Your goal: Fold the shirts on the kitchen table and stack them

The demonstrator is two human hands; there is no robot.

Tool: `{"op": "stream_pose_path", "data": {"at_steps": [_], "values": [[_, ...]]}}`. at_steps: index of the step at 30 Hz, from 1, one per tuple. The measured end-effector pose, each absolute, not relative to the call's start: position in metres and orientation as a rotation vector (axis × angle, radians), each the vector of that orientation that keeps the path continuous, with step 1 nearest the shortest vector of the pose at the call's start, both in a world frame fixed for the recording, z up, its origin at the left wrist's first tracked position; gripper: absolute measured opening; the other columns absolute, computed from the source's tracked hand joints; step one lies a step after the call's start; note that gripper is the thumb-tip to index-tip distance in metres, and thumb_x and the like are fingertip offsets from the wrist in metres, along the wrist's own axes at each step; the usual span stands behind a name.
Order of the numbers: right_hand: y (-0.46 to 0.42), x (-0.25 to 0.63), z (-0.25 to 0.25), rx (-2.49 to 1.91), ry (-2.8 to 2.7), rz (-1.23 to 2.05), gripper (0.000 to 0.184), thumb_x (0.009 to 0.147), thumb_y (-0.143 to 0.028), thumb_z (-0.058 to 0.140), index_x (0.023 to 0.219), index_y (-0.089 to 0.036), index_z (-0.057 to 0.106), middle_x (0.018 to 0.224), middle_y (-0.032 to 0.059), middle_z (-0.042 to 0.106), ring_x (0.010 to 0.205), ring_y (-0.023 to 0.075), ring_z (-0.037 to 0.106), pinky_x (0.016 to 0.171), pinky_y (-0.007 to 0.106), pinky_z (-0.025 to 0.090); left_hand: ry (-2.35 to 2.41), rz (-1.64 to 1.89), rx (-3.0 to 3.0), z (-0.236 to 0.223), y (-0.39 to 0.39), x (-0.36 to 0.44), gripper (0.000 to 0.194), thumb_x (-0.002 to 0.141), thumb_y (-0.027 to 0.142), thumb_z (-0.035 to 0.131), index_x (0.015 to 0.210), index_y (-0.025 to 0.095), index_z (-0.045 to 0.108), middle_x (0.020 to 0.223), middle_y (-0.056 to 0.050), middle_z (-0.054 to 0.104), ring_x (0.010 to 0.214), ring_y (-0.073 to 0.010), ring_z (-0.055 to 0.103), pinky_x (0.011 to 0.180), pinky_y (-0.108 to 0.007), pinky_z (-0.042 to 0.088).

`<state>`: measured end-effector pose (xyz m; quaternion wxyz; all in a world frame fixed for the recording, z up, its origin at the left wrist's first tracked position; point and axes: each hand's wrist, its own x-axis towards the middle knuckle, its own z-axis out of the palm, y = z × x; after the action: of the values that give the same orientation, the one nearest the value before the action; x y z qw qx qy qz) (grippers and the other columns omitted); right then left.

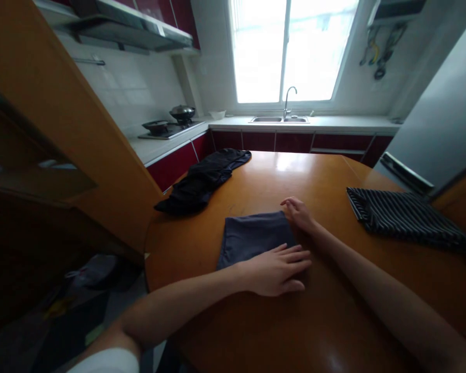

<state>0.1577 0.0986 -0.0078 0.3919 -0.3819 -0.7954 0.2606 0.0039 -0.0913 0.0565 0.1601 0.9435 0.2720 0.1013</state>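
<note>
A dark grey-blue piece of cloth (254, 234), folded into a flat rectangle, lies on the wooden table (318, 181). My left hand (277, 269) rests flat across its near right corner, fingers stretched out and reaching past the edge. At the far right corner is my right hand (298, 213), on its side along the cloth's right edge, with the fingers extended. Neither hand grips the fabric. Part of the cloth's near edge is hidden under my left hand and forearm.
A crumpled black garment (205, 178) lies at the table's far left. On the right sits a folded black-and-white striped cloth (406, 215). Beyond the table run a counter with a sink (267, 119), a stove (171, 130) with pans, and a fridge (431, 109).
</note>
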Motion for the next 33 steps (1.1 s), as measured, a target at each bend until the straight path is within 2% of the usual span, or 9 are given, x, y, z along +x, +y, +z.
{"op": "stream_pose_path", "data": {"at_steps": [3, 7, 11, 14, 17, 21, 26, 30, 33], "values": [[0.076, 0.152, -0.005, -0.895, -1.833, 0.664, 0.036, 0.098, -0.037, 0.039, 0.108, -0.02, 0.069, 0.111, 0.0087, 0.069, 0.108, 0.0232, 0.061, 0.098, 0.038, 0.046, 1.028, 0.46, 2.603, 0.063, -0.075, -0.018, 0.048, 0.108, 0.038, 0.029, 0.152, 0.022, 0.042, 0.153, -0.007, 0.049, 0.143, -0.0189, 0.042, 0.12, -0.035, 0.03], [0.044, 0.137, -0.007, -0.83, -2.103, 0.62, 0.039, 0.096, -0.034, 0.045, 0.123, -0.018, 0.068, 0.136, 0.0132, 0.062, 0.136, 0.0261, 0.047, 0.116, 0.045, 0.034, 1.636, 0.352, 2.506, 0.036, -0.049, -0.062, 0.062, 0.105, 0.048, 0.032, 0.157, 0.013, 0.031, 0.163, -0.016, 0.029, 0.153, -0.0279, 0.022, 0.123, -0.048, 0.018], [0.029, 0.124, -0.008, -1.001, -2.304, 0.481, 0.047, 0.096, -0.035, 0.047, 0.138, -0.017, 0.059, 0.157, 0.0152, 0.041, 0.152, 0.0318, 0.022, 0.122, 0.058, 0.013, 1.855, 0.217, 2.372, 0.009, -0.043, -0.104, 0.07, 0.103, 0.055, 0.029, 0.159, 0.013, 0.025, 0.165, -0.015, 0.021, 0.155, -0.0276, 0.012, 0.124, -0.049, 0.01], [0.036, 0.126, -0.001, -1.075, -2.142, 0.641, 0.049, 0.095, -0.035, 0.049, 0.14, -0.017, 0.057, 0.16, 0.0153, 0.036, 0.152, 0.0305, 0.022, 0.123, 0.055, 0.015, 1.909, 0.345, 2.197, 0.004, -0.048, -0.125, 0.072, 0.102, 0.055, 0.03, 0.158, 0.011, 0.025, 0.166, -0.017, 0.018, 0.154, -0.0304, 0.012, 0.123, -0.053, 0.01], [0.05, 0.142, 0.008, -1.267, -1.762, 0.919, 0.044, 0.09, -0.034, 0.055, 0.13, -0.016, 0.062, 0.146, 0.0182, 0.052, 0.138, 0.0303, 0.046, 0.116, 0.048, 0.035, 1.91, 0.585, 1.968, 0.007, -0.054, -0.138, 0.075, 0.098, 0.055, 0.039, 0.155, 0.007, 0.03, 0.164, -0.021, 0.022, 0.154, -0.0314, 0.016, 0.123, -0.05, 0.012], [0.049, 0.167, 0.016, -1.432, -1.602, 1.173, 0.028, 0.085, -0.033, 0.061, 0.105, -0.015, 0.068, 0.095, 0.0145, 0.072, 0.085, 0.0262, 0.07, 0.077, 0.043, 0.06, 1.751, 0.986, 1.38, 0.028, -0.067, -0.147, 0.079, 0.085, 0.05, 0.063, 0.15, 0.013, 0.039, 0.157, -0.02, 0.038, 0.145, -0.0324, 0.038, 0.119, -0.045, 0.031], [0.025, 0.17, 0.031, -1.444, -1.574, 1.498, 0.014, 0.081, -0.03, 0.07, 0.082, -0.016, 0.067, 0.071, 0.0062, 0.069, 0.057, 0.0149, 0.062, 0.051, 0.027, 0.054, 1.389, 0.996, 0.713, 0.065, -0.089, -0.156, 0.076, 0.074, 0.029, 0.08, 0.14, 0.02, 0.044, 0.131, -0.017, 0.064, 0.108, -0.0266, 0.07, 0.094, -0.043, 0.056], [0.024, 0.159, 0.045, -1.482, -1.532, 1.654, 0.024, 0.077, -0.031, 0.078, 0.068, -0.016, 0.062, 0.057, 0.0013, 0.06, 0.048, 0.0096, 0.052, 0.042, 0.02, 0.044, 1.317, 0.856, 0.705, 0.069, -0.087, -0.157, 0.046, 0.074, 0.031, 0.084, 0.111, 0.017, 0.062, 0.112, -0.014, 0.074, 0.092, -0.0228, 0.074, 0.08, -0.032, 0.06], [0.031, 0.153, 0.047, -1.5, -1.524, 1.637, 0.034, 0.074, -0.035, 0.082, 0.059, -0.017, 0.056, 0.047, -0.0024, 0.051, 0.043, 0.0077, 0.044, 0.039, 0.019, 0.038, 1.343, 0.849, 0.844, 0.061, -0.078, -0.153, 0.043, 0.074, 0.04, 0.085, 0.104, 0.015, 0.068, 0.109, -0.013, 0.076, 0.097, -0.0235, 0.074, 0.079, -0.027, 0.059]]}}
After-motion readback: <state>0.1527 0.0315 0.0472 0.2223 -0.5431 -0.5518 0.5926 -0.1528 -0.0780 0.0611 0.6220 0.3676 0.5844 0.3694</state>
